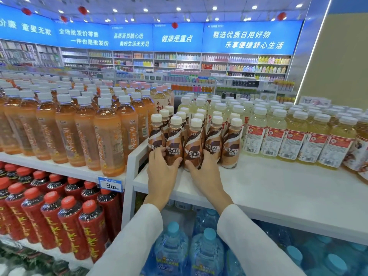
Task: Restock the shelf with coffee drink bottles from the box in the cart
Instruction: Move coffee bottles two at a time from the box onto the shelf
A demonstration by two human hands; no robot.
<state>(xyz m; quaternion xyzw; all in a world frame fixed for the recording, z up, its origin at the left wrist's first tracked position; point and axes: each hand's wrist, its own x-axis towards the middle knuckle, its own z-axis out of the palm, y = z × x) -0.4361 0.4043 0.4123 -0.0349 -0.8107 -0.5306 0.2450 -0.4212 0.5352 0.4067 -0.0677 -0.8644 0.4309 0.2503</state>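
Several brown coffee drink bottles with cream caps stand in rows on the white shelf (268, 188). My left hand (162, 172) wraps the base of one front-row coffee bottle (174, 142), its fingers also reaching the leftmost bottle (156, 136). My right hand (205, 172) grips the base of the neighbouring coffee bottle (194, 144). Both bottles stand upright on the shelf. Two more front-row bottles (231, 144) stand to the right. The box and the cart are out of view.
Orange tea bottles (107, 136) fill the left shelf, pale yellow drink bottles (288, 136) stand to the right. Red-capped dark bottles (67, 222) sit below left, large blue water jugs (205, 251) below the shelf. A price tag (110, 185) hangs on the left shelf's edge.
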